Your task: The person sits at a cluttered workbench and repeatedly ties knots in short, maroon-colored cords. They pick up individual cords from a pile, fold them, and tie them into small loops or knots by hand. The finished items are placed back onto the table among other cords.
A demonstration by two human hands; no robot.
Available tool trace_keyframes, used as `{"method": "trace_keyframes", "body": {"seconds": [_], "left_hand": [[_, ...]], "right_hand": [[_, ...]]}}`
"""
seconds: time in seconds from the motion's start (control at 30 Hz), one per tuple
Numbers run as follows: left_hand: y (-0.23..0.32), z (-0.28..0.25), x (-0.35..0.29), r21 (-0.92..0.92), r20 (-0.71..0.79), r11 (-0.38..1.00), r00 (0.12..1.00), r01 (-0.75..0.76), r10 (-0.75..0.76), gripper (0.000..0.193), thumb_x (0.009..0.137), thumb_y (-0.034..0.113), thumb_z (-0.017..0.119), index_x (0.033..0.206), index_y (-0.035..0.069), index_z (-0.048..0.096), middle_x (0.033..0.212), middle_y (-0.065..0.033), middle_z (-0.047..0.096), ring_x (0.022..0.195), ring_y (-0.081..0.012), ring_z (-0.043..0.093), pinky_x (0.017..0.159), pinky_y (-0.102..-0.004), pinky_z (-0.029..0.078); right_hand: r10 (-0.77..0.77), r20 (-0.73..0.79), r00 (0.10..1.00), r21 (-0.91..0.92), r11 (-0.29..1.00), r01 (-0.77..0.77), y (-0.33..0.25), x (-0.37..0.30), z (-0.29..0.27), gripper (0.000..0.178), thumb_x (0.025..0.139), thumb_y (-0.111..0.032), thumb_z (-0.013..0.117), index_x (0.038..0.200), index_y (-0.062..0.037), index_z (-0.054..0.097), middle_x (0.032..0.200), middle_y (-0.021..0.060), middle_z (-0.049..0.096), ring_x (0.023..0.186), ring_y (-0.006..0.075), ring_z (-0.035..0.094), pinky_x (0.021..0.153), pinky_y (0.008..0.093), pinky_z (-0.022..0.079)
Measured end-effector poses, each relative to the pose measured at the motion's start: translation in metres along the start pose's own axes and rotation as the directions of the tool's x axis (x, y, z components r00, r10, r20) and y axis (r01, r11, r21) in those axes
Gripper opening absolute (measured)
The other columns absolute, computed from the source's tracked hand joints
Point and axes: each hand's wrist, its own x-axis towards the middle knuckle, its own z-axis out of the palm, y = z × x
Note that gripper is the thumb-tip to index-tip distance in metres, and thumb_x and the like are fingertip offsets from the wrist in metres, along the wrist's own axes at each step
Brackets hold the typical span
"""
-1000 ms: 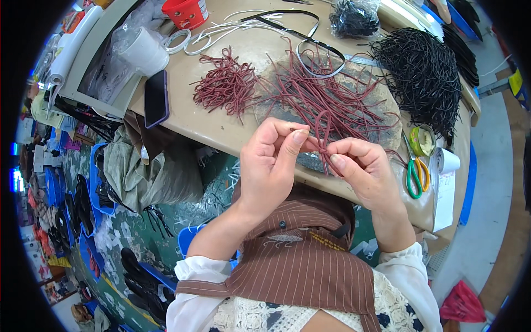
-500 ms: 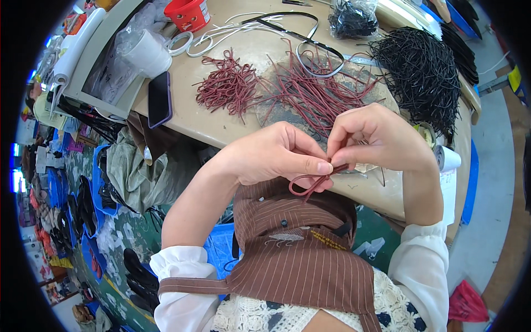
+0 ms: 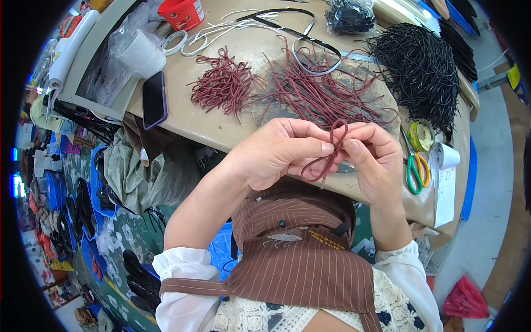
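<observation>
Just over the near edge of the table, both my hands pinch one dark red cord [image 3: 312,176] between thumbs and fingers. It is bent into two loops, one standing up between the fingertips and one hanging below toward my apron. My left hand [image 3: 276,152] is closed on its crossing point. My right hand [image 3: 376,157] grips it from the other side, beside the upper loop. Beyond my hands lies a pile of loose red cords [image 3: 323,94] on a round grey board [image 3: 381,102]. To its left sits a heap of looped red cords [image 3: 224,86].
Scissors [image 3: 410,174] with green and orange handles, a round tin [image 3: 421,136] and a paper roll [image 3: 447,156] are at the right. Black cords [image 3: 417,72] are heaped behind them. A phone [image 3: 154,100], white spool [image 3: 142,53] and red bucket [image 3: 182,14] stand at the left.
My right hand has come down and turned, uncovering the scissors and tin. A second loop now stands up between my fingers, where only the lower loop showed before.
</observation>
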Motion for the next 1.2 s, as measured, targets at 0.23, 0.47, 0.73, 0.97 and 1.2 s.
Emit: {"method": "trace_keyframes", "body": {"seconds": [0.23,0.47,0.73,0.97,1.2], "left_hand": [[0.006,0.007,-0.009,0.001,0.024,0.998,0.998,0.062,-0.062,0.009,0.079,0.003,0.060,0.086,-0.003,0.059,0.080,-0.0165,0.063,0.071,-0.0211,0.063,0.054,-0.0264,0.049],[0.009,0.008,-0.010,0.013,0.035,0.998,0.998,0.057,-0.057,0.010,0.078,0.004,0.061,0.086,-0.003,0.060,0.079,-0.0168,0.063,0.063,-0.0174,0.061,0.054,-0.0246,0.049],[0.009,0.006,-0.008,0.062,0.008,0.998,1.000,0.020,-0.021,0.012,0.078,0.005,0.061,0.088,-0.003,0.061,0.080,-0.0157,0.063,0.058,-0.0136,0.058,0.054,-0.0225,0.047],[0.010,0.004,-0.007,0.093,0.017,0.993,0.997,0.078,-0.080,0.012,0.078,0.005,0.062,0.087,-0.002,0.060,0.082,-0.0147,0.064,0.074,-0.0205,0.064,0.062,-0.0257,0.051],[0.012,0.002,-0.007,0.110,0.002,0.988,0.994,0.105,-0.106,0.012,0.078,0.006,0.062,0.087,-0.002,0.060,0.081,-0.0140,0.064,0.074,-0.0201,0.064,0.060,-0.0256,0.051]], "right_hand": [[0.214,0.103,0.971,0.262,0.936,-0.234,-0.012,-0.003,-0.008,0.014,0.087,-0.009,0.051,0.092,0.0035,0.054,0.096,0.0145,0.060,0.083,0.0183,0.061,0.073,0.0313,0.052],[0.229,0.184,0.956,0.429,0.856,-0.288,-0.013,-0.001,-0.012,0.031,0.091,-0.022,0.045,0.102,0.0068,0.050,0.102,0.0189,0.057,0.090,0.0237,0.060,0.076,0.0344,0.051],[0.070,0.140,0.988,0.237,0.966,-0.102,-0.008,-0.005,-0.006,0.033,0.091,-0.020,0.046,0.106,0.0086,0.050,0.101,0.0173,0.058,0.088,0.0224,0.060,0.076,0.0334,0.050],[0.119,0.092,0.989,0.157,0.979,-0.132,-0.001,-0.007,-0.007,0.018,0.087,-0.007,0.051,0.097,0.0066,0.056,0.094,0.0133,0.061,0.084,0.0197,0.061,0.076,0.0310,0.051],[0.155,0.063,0.986,0.263,0.950,-0.166,0.001,-0.007,-0.004,0.018,0.087,-0.007,0.051,0.097,0.0064,0.056,0.095,0.0140,0.061,0.084,0.0196,0.061,0.075,0.0309,0.051]]}}
